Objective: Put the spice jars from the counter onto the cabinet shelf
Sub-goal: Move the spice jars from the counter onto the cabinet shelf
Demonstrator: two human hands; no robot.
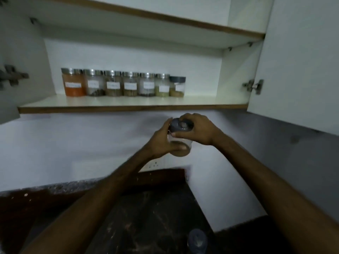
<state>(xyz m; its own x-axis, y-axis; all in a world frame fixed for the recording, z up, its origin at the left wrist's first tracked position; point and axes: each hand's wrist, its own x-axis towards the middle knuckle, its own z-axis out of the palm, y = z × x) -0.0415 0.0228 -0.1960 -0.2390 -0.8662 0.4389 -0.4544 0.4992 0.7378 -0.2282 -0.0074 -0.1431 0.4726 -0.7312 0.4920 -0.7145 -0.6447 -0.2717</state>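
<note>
Both my hands hold one clear spice jar (180,143) with a grey lid in the air, below the cabinet shelf (128,103). My left hand (163,142) wraps its body from the left. My right hand (199,129) grips the lid from the right and above. The jar has brownish powder at its bottom. On the shelf stands a row of several labelled spice jars (121,83); the leftmost holds orange powder, the rightmost jar (177,86) has a grey lid. Another grey-lidded jar (197,240) stands on the dark counter (156,208) at the bottom.
Both cabinet doors stand open, the left door (11,61) and the right door (302,61). The shelf has bare room right of the row. An upper shelf (165,17) hangs above. A wall socket (156,165) sits behind my left forearm.
</note>
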